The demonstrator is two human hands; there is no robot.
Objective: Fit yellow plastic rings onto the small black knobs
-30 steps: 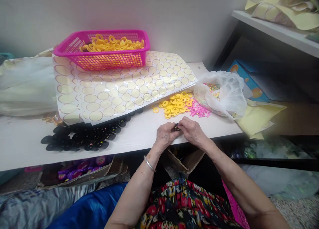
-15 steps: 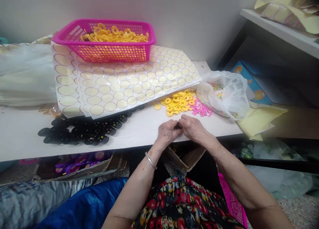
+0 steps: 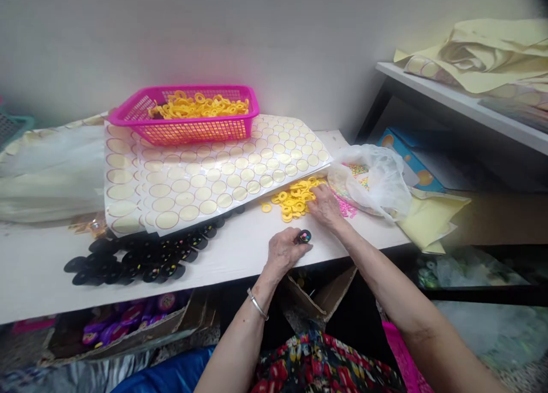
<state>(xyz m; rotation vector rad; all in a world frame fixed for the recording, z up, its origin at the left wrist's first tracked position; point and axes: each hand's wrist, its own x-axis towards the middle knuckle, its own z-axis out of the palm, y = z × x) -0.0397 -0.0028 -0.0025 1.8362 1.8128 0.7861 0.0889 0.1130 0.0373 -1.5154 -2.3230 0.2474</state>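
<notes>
My left hand (image 3: 283, 249), with a silver bangle at its wrist, is closed around a small black round piece (image 3: 304, 236) with coloured beads showing in its face. This hand is just above the table's front edge. Farther back, my right hand (image 3: 325, 206) reaches to the right side of a pile of yellow plastic rings (image 3: 295, 202); its fingers point down and their tips are hidden. Close beside it lie small pink beads (image 3: 346, 209). To the left, several similar black pieces (image 3: 145, 256) lie in rows, some with coloured beads in them.
A pink basket (image 3: 184, 133) of yellow parts stands on sheets of round stickers (image 3: 218, 182). A plastic bag (image 3: 377, 182) of coloured beads is at the right, by folded yellow paper (image 3: 432, 216). Below the table edge are cardboard boxes (image 3: 319, 302). A shelf (image 3: 454, 99) juts out at right.
My hands were together at the front edge; now they are apart. The right hand has moved back to the yellow rings, while the left keeps the black piece. The camera view has tilted up.
</notes>
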